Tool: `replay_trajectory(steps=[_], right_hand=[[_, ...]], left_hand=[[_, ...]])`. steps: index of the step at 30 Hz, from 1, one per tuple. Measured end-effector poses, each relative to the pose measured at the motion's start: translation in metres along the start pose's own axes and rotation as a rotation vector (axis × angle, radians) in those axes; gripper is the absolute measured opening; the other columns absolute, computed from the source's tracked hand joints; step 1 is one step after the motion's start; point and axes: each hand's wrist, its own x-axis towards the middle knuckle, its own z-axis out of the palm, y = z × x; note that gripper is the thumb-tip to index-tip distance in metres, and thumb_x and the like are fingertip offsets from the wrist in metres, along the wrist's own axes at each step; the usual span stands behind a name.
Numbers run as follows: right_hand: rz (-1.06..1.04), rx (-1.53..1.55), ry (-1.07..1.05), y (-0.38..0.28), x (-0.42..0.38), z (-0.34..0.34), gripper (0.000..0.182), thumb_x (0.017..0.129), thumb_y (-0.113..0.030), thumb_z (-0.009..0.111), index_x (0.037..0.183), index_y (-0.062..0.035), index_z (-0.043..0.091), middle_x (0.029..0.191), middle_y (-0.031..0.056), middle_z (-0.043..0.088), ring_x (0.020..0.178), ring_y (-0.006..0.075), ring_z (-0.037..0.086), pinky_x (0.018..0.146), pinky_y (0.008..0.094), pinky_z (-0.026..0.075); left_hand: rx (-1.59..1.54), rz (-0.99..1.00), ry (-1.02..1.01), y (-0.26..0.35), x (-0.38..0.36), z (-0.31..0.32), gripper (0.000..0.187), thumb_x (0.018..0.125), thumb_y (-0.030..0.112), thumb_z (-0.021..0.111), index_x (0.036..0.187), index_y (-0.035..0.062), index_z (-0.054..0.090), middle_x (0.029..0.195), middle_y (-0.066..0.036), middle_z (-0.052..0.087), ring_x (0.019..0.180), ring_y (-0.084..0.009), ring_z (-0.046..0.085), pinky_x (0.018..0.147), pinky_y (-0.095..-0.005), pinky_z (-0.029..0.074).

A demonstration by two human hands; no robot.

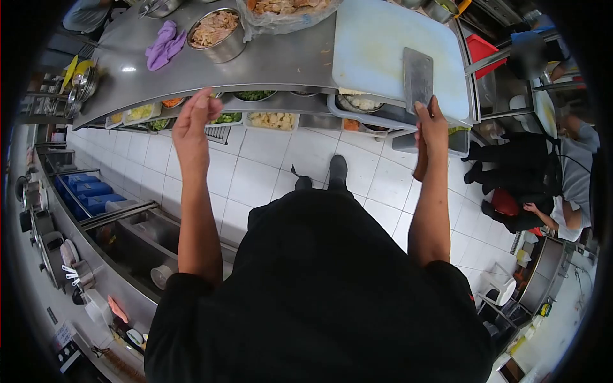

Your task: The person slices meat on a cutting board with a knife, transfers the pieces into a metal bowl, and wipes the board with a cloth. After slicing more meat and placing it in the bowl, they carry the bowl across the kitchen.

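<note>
My right hand (pixel 432 124) is closed round the brown handle of a cleaver (pixel 418 75), whose wide grey blade lies over the right part of a pale blue-white cutting board (pixel 377 45). Off to the left, my left hand (pixel 195 121) is raised in front of the steel counter's edge, thumb and fingertips pinched together. Something small and yellowish-green may be at its fingertips, too small to name. A steel pot of shredded meat (pixel 217 29) and a purple cloth (pixel 165 45) stand beyond it on the counter (pixel 281 64).
Food tubs, one with pale chunks (pixel 272 120), sit on a shelf under the counter's edge. A plastic bag of meat (pixel 287 9) lies at the back. People (pixel 568 172) are at the right. Behind on the left is a steel sink (pixel 128 249).
</note>
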Motion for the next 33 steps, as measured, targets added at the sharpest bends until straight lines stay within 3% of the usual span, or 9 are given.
replay_trajectory(steps=[5, 12, 13, 14, 16, 19, 22, 26, 33], right_hand=[[-0.2, -0.191, -0.171, -0.024, -0.031, 0.064, 0.065, 0.093, -0.028, 0.068, 0.154, -0.0232, 0.043, 0.061, 0.0008, 0.05, 0.043, 0.0106, 0.044, 0.038, 0.0291, 0.038], [0.039, 0.084, 0.006, -0.013, -0.008, 0.03, 0.068, 0.092, -0.029, 0.069, 0.155, -0.0253, 0.042, 0.061, 0.0001, 0.049, 0.044, 0.0105, 0.044, 0.039, 0.0281, 0.038], [-0.077, 0.158, -0.043, -0.01, -0.006, 0.047, 0.071, 0.091, -0.031, 0.071, 0.155, -0.0262, 0.041, 0.06, 0.0006, 0.049, 0.044, 0.0108, 0.046, 0.039, 0.0288, 0.039], [-0.105, -0.093, -0.122, -0.007, -0.009, 0.055, 0.071, 0.091, -0.03, 0.071, 0.156, -0.0259, 0.04, 0.06, 0.001, 0.05, 0.045, 0.0109, 0.047, 0.039, 0.0289, 0.04], [-0.162, -0.128, -0.263, -0.018, -0.024, 0.062, 0.069, 0.094, -0.028, 0.068, 0.156, -0.0229, 0.038, 0.074, 0.0083, 0.063, 0.044, 0.0125, 0.048, 0.04, 0.0301, 0.043], [-0.063, -0.18, -0.184, -0.018, -0.006, 0.03, 0.068, 0.094, -0.03, 0.069, 0.156, -0.0247, 0.039, 0.071, 0.0081, 0.059, 0.044, 0.0124, 0.048, 0.04, 0.031, 0.043], [0.01, 0.023, -0.053, -0.011, -0.001, 0.04, 0.069, 0.094, -0.031, 0.069, 0.155, -0.0261, 0.04, 0.066, 0.0061, 0.055, 0.044, 0.0122, 0.048, 0.04, 0.0323, 0.043], [-0.085, -0.256, -0.434, -0.044, -0.041, 0.062, 0.067, 0.091, -0.034, 0.073, 0.152, -0.0274, 0.046, 0.067, 0.0062, 0.056, 0.046, 0.0133, 0.047, 0.041, 0.0315, 0.042], [-0.039, -0.006, -0.262, -0.017, -0.028, 0.027, 0.059, 0.094, -0.023, 0.069, 0.15, -0.0218, 0.049, 0.064, -0.0006, 0.049, 0.046, 0.0089, 0.04, 0.04, 0.0279, 0.036]], left_hand=[[-0.031, 0.094, -0.087, 0.02, 0.026, 0.042, 0.035, 0.105, 0.025, 0.057, 0.126, -0.0022, 0.065, 0.1, -0.007, 0.07, 0.092, -0.0132, 0.065, 0.085, -0.0285, 0.052], [-0.046, 0.018, 0.004, 0.005, 0.022, 0.025, 0.035, 0.105, 0.024, 0.057, 0.128, -0.002, 0.064, 0.101, -0.007, 0.07, 0.092, -0.0136, 0.065, 0.086, -0.0288, 0.053], [-0.068, 0.007, -0.005, -0.002, 0.02, 0.023, 0.035, 0.105, 0.024, 0.057, 0.128, -0.0018, 0.064, 0.101, -0.007, 0.07, 0.092, -0.0136, 0.065, 0.086, -0.0288, 0.053], [-0.09, -0.006, -0.014, -0.008, 0.018, 0.022, 0.035, 0.105, 0.024, 0.057, 0.128, -0.0015, 0.064, 0.101, -0.006, 0.07, 0.092, -0.0136, 0.066, 0.086, -0.0289, 0.053], [-0.086, -0.032, -0.02, -0.008, 0.013, 0.024, 0.035, 0.105, 0.024, 0.057, 0.128, -0.0013, 0.064, 0.1, -0.006, 0.07, 0.092, -0.0135, 0.066, 0.086, -0.0289, 0.053], [-0.045, -0.042, -0.008, -0.004, 0.012, 0.025, 0.035, 0.104, 0.025, 0.058, 0.127, -0.0013, 0.064, 0.1, -0.005, 0.069, 0.092, -0.0133, 0.066, 0.086, -0.029, 0.052], [-0.064, -0.038, 0.008, -0.015, 0.008, 0.02, 0.035, 0.104, 0.025, 0.058, 0.126, -0.0011, 0.065, 0.098, -0.005, 0.07, 0.09, -0.0123, 0.064, 0.084, -0.028, 0.052], [-0.084, -0.042, -0.031, -0.02, 0.003, 0.028, 0.033, 0.104, 0.024, 0.06, 0.124, -0.0009, 0.067, 0.095, -0.004, 0.07, 0.086, -0.0103, 0.062, 0.082, -0.0253, 0.051], [-0.005, -0.045, 0.007, -0.029, 0.001, 0.023, 0.031, 0.104, 0.021, 0.057, 0.124, -0.0008, 0.067, 0.098, -0.004, 0.071, 0.088, -0.0109, 0.062, 0.084, -0.0261, 0.05]])
